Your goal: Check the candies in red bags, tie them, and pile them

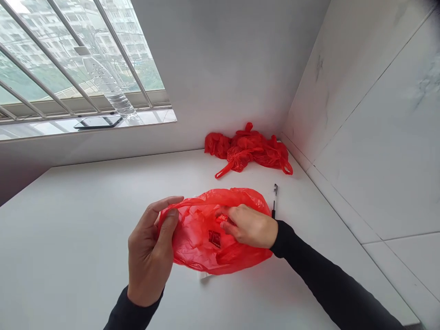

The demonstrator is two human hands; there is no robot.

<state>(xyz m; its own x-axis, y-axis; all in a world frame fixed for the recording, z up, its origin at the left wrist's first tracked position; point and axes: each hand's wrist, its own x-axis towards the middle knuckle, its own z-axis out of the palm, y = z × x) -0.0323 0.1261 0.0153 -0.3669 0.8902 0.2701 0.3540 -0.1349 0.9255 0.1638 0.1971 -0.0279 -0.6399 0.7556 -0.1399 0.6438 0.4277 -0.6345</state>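
Note:
A red plastic bag (195, 263) lies with its mouth wide open toward me on the white table. Its left rim is pinched between the thumb and fingers of my left hand (151, 252). My right hand (252, 224) reaches into the bag from the right, fingers curled around a small bright red packet (222, 219) with pale print; its exact kind is unclear. Just below those fingertips, a dark red square packet (215, 239) with pale marks rests inside the bag. A sliver of something white (205, 275) sticks out from under the bag's front edge.
Crumpled red plastic bags (249, 149) are heaped at the back by the wall. A pen (274, 200) lies right of the open bag. On the windowsill stand a clear water bottle (110, 87) and, lying flat, a phone (98, 122). A tiled wall (378, 160) bounds the right side.

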